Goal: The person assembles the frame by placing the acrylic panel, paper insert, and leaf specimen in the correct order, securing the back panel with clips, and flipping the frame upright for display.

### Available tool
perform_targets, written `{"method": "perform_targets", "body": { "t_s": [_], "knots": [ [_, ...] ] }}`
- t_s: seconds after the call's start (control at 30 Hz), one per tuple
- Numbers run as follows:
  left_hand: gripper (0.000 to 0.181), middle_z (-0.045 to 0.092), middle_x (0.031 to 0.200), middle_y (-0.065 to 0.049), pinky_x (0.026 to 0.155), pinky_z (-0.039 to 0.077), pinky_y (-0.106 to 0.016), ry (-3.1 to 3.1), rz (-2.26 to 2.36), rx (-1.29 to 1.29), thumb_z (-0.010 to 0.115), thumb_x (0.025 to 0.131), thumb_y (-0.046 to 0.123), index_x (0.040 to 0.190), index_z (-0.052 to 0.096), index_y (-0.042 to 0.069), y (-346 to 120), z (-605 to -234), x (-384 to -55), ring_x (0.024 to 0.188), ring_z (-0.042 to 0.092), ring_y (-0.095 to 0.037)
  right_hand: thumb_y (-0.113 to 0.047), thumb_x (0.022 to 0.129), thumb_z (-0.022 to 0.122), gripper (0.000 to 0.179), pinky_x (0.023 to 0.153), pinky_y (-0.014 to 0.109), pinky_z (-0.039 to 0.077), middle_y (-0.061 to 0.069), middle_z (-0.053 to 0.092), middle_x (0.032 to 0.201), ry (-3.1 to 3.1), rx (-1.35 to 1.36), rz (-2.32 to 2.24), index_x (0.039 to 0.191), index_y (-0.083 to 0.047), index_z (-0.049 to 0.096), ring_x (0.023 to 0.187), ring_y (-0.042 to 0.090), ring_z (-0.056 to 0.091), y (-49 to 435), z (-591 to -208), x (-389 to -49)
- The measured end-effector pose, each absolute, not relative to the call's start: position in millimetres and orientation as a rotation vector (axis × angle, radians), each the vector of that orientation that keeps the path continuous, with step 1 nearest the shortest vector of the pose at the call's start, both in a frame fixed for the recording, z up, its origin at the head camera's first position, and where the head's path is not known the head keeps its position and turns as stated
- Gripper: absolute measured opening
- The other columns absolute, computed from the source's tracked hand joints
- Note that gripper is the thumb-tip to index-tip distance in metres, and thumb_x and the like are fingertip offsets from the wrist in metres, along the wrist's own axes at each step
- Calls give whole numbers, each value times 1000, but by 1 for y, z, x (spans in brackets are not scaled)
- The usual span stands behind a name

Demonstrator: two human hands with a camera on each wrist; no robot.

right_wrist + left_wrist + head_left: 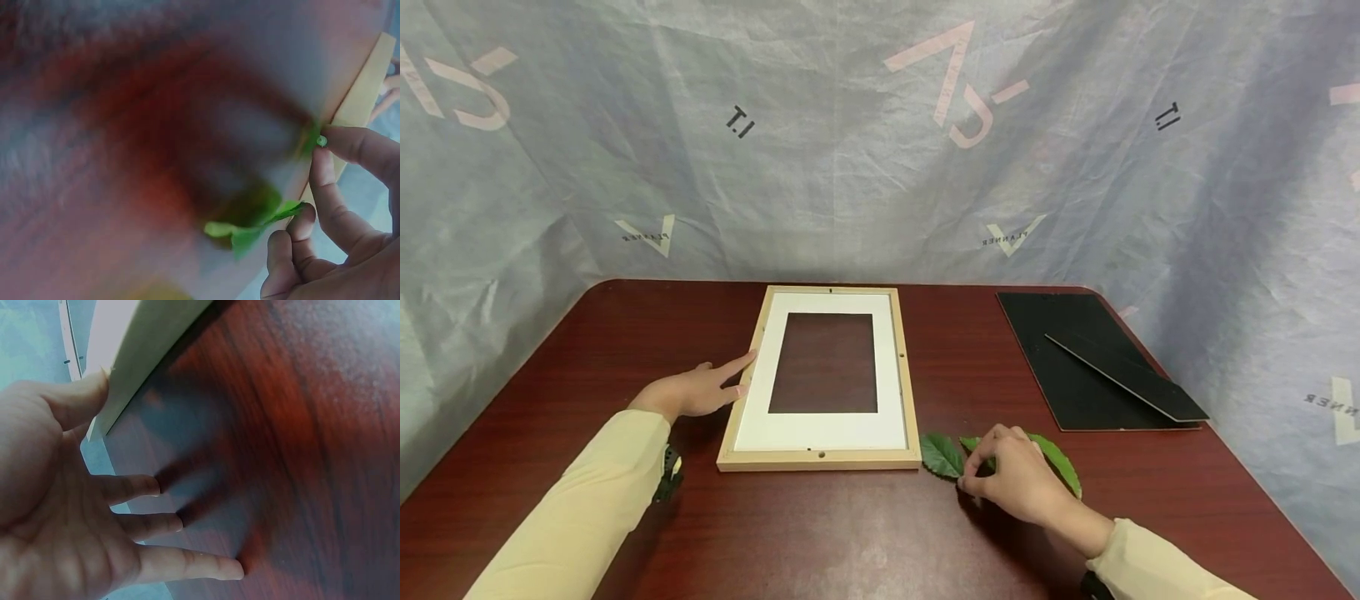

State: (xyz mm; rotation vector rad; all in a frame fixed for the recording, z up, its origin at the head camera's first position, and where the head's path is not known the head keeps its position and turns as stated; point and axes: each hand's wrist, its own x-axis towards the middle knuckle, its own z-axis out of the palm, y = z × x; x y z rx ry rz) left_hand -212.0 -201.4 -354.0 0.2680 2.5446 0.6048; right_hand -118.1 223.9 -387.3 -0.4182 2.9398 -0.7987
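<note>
Head view: A wooden frame (880, 461) lies flat on a dark red tabletop (850, 533), a white mat (820, 432) set within it and only dark red-brown showing through the mat's window. The left hand (696, 392), fingers extended, touches the frame's left side; the right hand (1011, 475) pinches at a dark green leaf (942, 455) beside the frame's lower right corner. Other leaves (1058, 462) lie partly hidden behind that hand. A black board (1033, 350), its flap (1123, 379) angled across it, rests well apart. The work appears at an early stage (mat in, leaves and board out).

Left wrist view: The thumb meets the frame's edge, the other visible fingers straight.

Right wrist view: Thumb and forefinger grip a stem (321, 140); more green shows near the remaining fingertips.
</note>
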Motion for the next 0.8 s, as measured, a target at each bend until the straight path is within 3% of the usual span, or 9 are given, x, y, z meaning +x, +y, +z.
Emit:
{"method": "perform_targets", "body": {
  "t_s": [0.13, 0.23, 0.37, 0.63, 0.8],
  "knots": [
    [69, 4, 153, -50, 109, 21, -75, 2546, 598, 264, 43, 111, 31, 163, 4, 9, -201, -354, -212, 142, 10, -66, -18, 82, 82, 23, 95, 57, 38, -9, 56, 91, 2960, -365, -822, 66, -28, 69, 98, 20, 50, 228, -380, -121],
    [69, 4, 153, -50, 109, 21, -75, 2550, 593, 264, 43, 111, 30, 163, 4, 8, -202, -354, -212, 142, 9, -66, -18, 82, 83, 21, 85, 47, 43, -8, 57, 92, 2974, -355, -842, 70, -29, 70, 96, 21, 50, 231, -375, -124],
    [69, 5, 153, -50, 109, 21, -75, 2560, 582, 262, 44, 111, 30, 163, 5, 8, -202, -354, -212, 142, 10, -66, -18, 84, 83, 20, 71, 36, 39, -4, 58, 93, 2975, -383, -887, 71, -26, 70, 89, 21, 48, 232, -368, -129],
    [69, 5, 153, -50, 109, 20, -75, 2551, 614, 266, 44, 111, 29, 163, 5, 7, -201, -354, -211, 142, 9, -66, -21, 85, 82, 13, 76, 39, 47, -1, 63, 99, 2979, -407, -946, 76, -23, 73, 94, 22, 59, 232, -358, -140],
    [68, 5, 152, -51, 108, 21, -75, 2550, 623, 275, 44, 111, 29, 163, 5, 6, -201, -353, -211, 141, 9, -67, -22, 86, 82, 11, 69, 36, 46, 3, 63, 100, 2982, -416, -974, 78, -20, 74, 91, 22, 59, 230, -353, -148]
  ]
}}
